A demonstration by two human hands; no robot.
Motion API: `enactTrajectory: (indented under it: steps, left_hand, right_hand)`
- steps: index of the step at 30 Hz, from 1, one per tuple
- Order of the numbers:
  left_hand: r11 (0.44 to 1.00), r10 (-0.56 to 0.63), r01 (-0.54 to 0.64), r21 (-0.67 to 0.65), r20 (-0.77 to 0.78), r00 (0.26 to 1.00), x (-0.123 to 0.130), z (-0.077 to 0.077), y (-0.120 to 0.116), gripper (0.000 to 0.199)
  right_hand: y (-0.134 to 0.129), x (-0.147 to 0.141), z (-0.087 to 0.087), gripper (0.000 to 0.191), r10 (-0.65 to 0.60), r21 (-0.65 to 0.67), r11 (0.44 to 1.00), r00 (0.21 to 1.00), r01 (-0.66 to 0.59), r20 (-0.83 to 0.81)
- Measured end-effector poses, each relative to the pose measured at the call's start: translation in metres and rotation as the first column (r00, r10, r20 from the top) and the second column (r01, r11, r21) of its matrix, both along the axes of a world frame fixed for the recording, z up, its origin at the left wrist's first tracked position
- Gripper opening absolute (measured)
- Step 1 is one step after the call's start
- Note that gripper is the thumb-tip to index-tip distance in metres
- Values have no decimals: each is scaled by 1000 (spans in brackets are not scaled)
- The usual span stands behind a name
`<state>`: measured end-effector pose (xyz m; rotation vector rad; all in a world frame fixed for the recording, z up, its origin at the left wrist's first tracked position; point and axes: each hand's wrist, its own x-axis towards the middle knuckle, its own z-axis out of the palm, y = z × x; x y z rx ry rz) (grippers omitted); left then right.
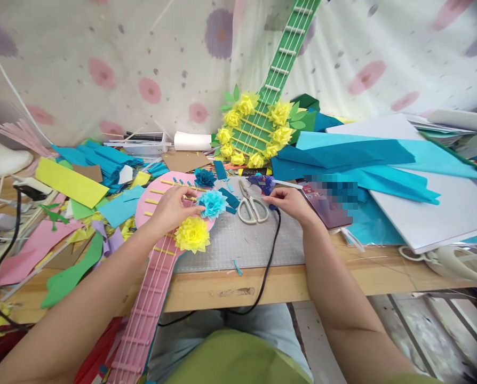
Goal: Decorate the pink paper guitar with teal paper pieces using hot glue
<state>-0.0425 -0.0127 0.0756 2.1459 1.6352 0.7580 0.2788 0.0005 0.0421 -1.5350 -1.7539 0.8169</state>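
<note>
My left hand (176, 207) reaches over the round body of a pink paper guitar (142, 208). Its thumb and fingertips pinch the edge of a light-blue paper flower (213, 204) at the body's right rim. Just below sits a yellow paper flower (192, 234), and a dark-blue paper flower (205, 178) is above. My right hand (288, 202) is closed across the handle of a blue hot glue gun (264, 184); the handle is partly hidden by the fingers. A white glue stick (288, 184) pokes out of its rear. Between the hands lie scissors (252, 208) with pale handles.
A grey cutting mat (230, 250) covers the table's middle. A green guitar (278, 69) with yellow flowers leans at the back. Paper scraps (70, 181) crowd the left; blue sheets (350, 154) and a phone (326, 205) lie right. The gun's black cord (268, 266) drops over the front edge.
</note>
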Motion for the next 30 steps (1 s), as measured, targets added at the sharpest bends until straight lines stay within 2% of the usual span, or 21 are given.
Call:
enactTrajectory:
  steps: [4, 11, 18, 21, 26, 30]
  left_hand:
    - [997, -64, 63, 31, 4, 998, -1, -5, 3, 25]
    - [998, -54, 55, -17, 43, 998, 1, -2, 4, 11]
    - [983, 78, -23, -181, 299, 951, -7, -3, 8, 23]
    - [980, 112, -44, -196, 351, 930, -6, -1, 13, 23]
    - [968, 153, -45, -245, 442, 884, 0, 11, 16, 26]
    - [948, 246, -125, -294, 422, 873, -6, 25, 11, 31]
  right_hand:
    - [3, 3, -5, 46, -118, 43, 992, 992, 116, 42]
    - [8, 5, -13, 46, -195, 94, 979, 971, 183, 138]
    - [13, 5, -20, 43, -231, 141, 967, 961, 210, 151]
    - [17, 5, -25, 41, -252, 208, 953, 956, 219, 150]
    - [23, 2, -38, 42, -279, 370, 907, 945, 201, 171]
    - [26, -2, -46, 44, -297, 364, 907, 934, 210, 201]
